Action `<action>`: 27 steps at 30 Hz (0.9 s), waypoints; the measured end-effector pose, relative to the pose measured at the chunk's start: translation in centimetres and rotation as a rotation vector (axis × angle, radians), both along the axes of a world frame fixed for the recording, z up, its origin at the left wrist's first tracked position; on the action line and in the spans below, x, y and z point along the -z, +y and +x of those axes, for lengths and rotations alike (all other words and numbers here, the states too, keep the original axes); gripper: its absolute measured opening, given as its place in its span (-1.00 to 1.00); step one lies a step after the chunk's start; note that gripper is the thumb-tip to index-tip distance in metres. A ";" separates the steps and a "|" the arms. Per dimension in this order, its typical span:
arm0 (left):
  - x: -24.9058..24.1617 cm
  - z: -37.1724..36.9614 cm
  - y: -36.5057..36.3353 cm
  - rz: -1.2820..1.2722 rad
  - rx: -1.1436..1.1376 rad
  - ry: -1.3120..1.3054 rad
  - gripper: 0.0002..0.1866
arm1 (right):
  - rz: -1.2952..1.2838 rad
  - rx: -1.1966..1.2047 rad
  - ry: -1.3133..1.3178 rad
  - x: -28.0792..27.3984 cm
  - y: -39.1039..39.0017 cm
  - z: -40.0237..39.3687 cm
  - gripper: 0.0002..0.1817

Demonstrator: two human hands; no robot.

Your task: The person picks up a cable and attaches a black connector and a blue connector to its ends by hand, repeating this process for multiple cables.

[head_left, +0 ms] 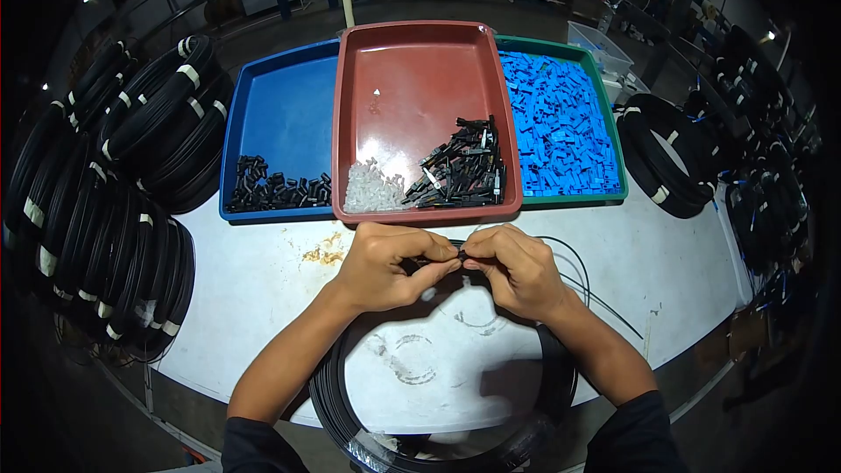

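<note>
My left hand (pixel 390 264) and my right hand (pixel 519 270) meet over the white table, fingertips almost touching. Both are closed in a pinch on a small black piece (pixel 462 255), mostly hidden by the fingers, so its exact kind cannot be made out. Below my hands lies a large coil of black cable (pixel 329 390), wrapped with clear tape at the front. It overhangs the near table edge. A loose length of black cable (pixel 613 310) runs out to the right from behind my right hand.
Beyond my hands stand a blue tray (pixel 285 92) with black parts, a red tray (pixel 420 79) with clear pieces and black connectors, and a green tray (pixel 616 158) full of blue parts (pixel 561 123). Stacked cable coils (pixel 105 245) flank the left; more coils (pixel 670 153) lie right.
</note>
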State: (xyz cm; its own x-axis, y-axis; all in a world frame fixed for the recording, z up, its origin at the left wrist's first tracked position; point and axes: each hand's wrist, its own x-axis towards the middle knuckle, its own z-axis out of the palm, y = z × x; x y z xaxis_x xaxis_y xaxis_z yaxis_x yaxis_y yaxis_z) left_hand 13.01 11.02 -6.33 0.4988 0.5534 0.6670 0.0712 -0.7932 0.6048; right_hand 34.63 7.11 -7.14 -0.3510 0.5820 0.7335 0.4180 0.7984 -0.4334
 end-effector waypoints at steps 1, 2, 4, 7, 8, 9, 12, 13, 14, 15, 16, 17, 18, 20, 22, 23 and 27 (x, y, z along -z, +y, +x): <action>0.0 0.0 0.0 -0.020 -0.004 -0.002 -0.91 | 0.000 0.001 0.001 0.0 0.0 0.0 -0.78; -0.1 0.0 0.0 -0.040 -0.008 -0.003 -0.90 | 0.007 0.015 0.002 0.0 0.0 0.1 -0.78; 0.0 0.1 0.1 -0.039 -0.019 -0.012 -0.91 | 0.016 0.032 0.003 0.0 0.0 0.2 -0.78; 0.1 0.0 0.1 0.025 -0.019 0.009 -0.91 | 0.038 0.030 0.004 -0.1 0.0 0.2 -0.79; 0.1 0.0 0.1 0.088 -0.004 0.041 -0.90 | 0.013 0.020 -0.024 -0.1 0.0 0.4 -0.80; 0.0 -0.1 0.1 0.088 -0.005 0.042 -0.90 | -0.011 0.011 -0.052 0.0 0.0 0.5 -0.81; -0.1 -0.4 0.2 0.396 -0.031 0.208 -0.88 | -0.136 0.002 -0.002 -0.3 -0.3 0.3 -0.82; -0.1 -0.3 0.2 0.389 -0.027 0.196 -0.88 | -0.136 0.003 -0.003 -0.4 -0.3 0.3 -0.82; -0.1 -0.3 0.3 0.383 -0.024 0.183 -0.87 | -0.119 0.008 -0.020 -0.5 -0.3 0.3 -0.83; 0.1 -0.2 0.4 0.383 -0.026 0.182 -0.87 | -0.101 0.012 -0.037 -0.6 -0.3 0.3 -0.84; 0.6 -0.2 0.5 0.257 -0.014 0.116 -0.86 | -0.100 0.010 -0.037 -0.5 -0.2 0.2 -0.84; 0.9 -0.2 0.6 0.131 0.000 0.050 -0.84 | -0.038 0.003 -0.028 -0.3 0.0 -0.1 -0.83; 0.6 -0.2 0.4 0.131 -0.001 0.049 -0.84 | 0.023 -0.002 -0.018 -0.1 0.2 -0.1 -0.82; -0.4 -0.3 -0.2 0.000 -0.057 0.142 -0.81 | 0.044 0.019 -0.045 -0.1 0.3 0.4 -0.79; -0.1 -0.3 0.1 -0.032 -0.102 0.006 -0.78 | 0.065 0.039 -0.071 -0.2 0.4 0.8 -0.77; 0.5 -0.5 0.6 -0.013 -0.076 -0.044 -0.66 | 0.057 0.065 -0.079 -0.2 0.4 1.0 -0.74; 1.2 -1.0 0.5 -0.209 -0.018 -0.143 -0.58 | 0.045 0.052 -0.115 0.0 0.5 1.2 -0.62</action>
